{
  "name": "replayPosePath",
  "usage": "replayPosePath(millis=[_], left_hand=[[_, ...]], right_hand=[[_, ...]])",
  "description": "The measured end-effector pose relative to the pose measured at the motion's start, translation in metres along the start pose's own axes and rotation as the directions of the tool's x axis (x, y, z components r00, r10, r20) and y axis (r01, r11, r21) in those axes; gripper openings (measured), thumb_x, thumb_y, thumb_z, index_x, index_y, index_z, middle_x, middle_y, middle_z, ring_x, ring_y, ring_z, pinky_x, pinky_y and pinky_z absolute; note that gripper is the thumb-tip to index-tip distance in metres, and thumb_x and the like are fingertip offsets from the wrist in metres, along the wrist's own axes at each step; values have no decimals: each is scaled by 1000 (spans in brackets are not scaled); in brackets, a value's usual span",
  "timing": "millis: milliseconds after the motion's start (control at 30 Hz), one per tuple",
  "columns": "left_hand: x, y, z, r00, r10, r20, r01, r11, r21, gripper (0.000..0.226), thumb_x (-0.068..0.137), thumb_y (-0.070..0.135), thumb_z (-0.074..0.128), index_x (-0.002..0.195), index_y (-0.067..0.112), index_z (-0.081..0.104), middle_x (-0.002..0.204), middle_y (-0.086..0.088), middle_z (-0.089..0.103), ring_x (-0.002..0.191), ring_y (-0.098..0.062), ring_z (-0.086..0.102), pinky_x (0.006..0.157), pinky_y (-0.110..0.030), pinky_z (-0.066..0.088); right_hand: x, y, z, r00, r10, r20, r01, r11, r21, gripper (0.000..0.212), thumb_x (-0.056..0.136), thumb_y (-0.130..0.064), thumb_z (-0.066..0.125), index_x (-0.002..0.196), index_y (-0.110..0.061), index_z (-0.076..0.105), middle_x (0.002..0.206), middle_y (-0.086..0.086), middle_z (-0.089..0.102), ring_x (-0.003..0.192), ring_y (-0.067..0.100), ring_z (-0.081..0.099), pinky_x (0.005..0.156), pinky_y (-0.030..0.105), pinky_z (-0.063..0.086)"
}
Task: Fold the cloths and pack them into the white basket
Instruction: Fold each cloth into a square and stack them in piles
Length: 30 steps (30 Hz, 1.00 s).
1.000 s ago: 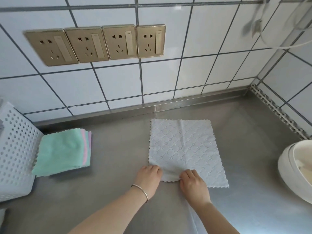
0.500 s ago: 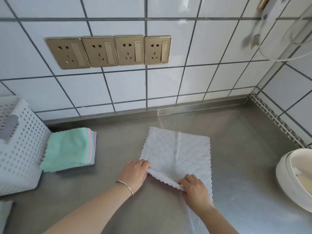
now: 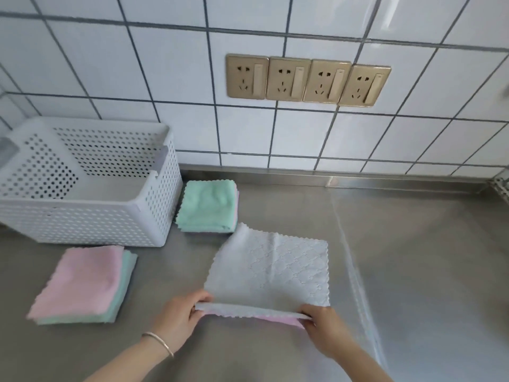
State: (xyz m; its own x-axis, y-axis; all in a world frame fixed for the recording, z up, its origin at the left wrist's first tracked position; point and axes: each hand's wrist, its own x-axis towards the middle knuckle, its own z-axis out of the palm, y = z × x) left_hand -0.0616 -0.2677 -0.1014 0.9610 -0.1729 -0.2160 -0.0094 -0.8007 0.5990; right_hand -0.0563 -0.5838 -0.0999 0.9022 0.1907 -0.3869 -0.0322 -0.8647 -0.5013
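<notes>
A pale grey patterned cloth [image 3: 278, 268] lies spread on the steel counter in front of me. My left hand [image 3: 181, 318] pinches its near left corner and my right hand [image 3: 322, 323] pinches its near right corner, both holding the near edge lifted and turned over. A strip of pink shows under that raised edge. The white perforated basket [image 3: 91, 221] stands at the left against the wall, and I see no cloth in the part of its inside that shows. A folded green stack [image 3: 208, 206] sits just right of it. A stack with a pink cloth on top [image 3: 82, 282] lies in front of the basket.
The steel counter [image 3: 413, 257] runs to a tiled wall with a row of gold sockets [image 3: 307, 79]. A raised metal lip [image 3: 330, 179] borders the back edge. A bracelet is on my left wrist.
My view has swung left, bringing the basket and the pink-topped stack into sight. Both hands have lifted the cloth's near edge higher and stretched it straight between them.
</notes>
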Motion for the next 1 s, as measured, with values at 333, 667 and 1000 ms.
replayPosePath(millis=[333, 667, 1000], left_hand=[[-81, -36, -19, 954, -119, 275, 131, 991, -23, 66, 82, 14, 60, 85, 76, 39, 76, 62, 40, 78, 31, 45, 75, 5, 33], [-74, -37, -13, 942, -222, 251, 268, 949, -166, 53, 86, 12, 51, 71, 62, 54, 65, 37, 59, 70, 6, 55, 68, -13, 42], [3, -18, -14, 925, -371, 78, 379, 905, -193, 17, 94, 22, 45, 99, 11, 57, 109, -12, 67, 99, -31, 61, 71, -31, 40]], right_hand=[[-41, -49, 18, 933, 67, 354, -16, 989, -144, 39, 89, -21, 48, 57, -42, 53, 57, -13, 46, 66, 2, 46, 53, 9, 29], [-52, -30, 1, 919, 276, 280, -287, 958, -4, 47, 80, -19, 61, 37, -30, 44, 41, -12, 45, 49, 3, 35, 48, 18, 24], [-5, -22, 0, 876, 480, -39, -408, 783, 470, 11, 87, -10, 58, 82, -10, 68, 73, 10, 64, 68, 22, 54, 61, 29, 39]])
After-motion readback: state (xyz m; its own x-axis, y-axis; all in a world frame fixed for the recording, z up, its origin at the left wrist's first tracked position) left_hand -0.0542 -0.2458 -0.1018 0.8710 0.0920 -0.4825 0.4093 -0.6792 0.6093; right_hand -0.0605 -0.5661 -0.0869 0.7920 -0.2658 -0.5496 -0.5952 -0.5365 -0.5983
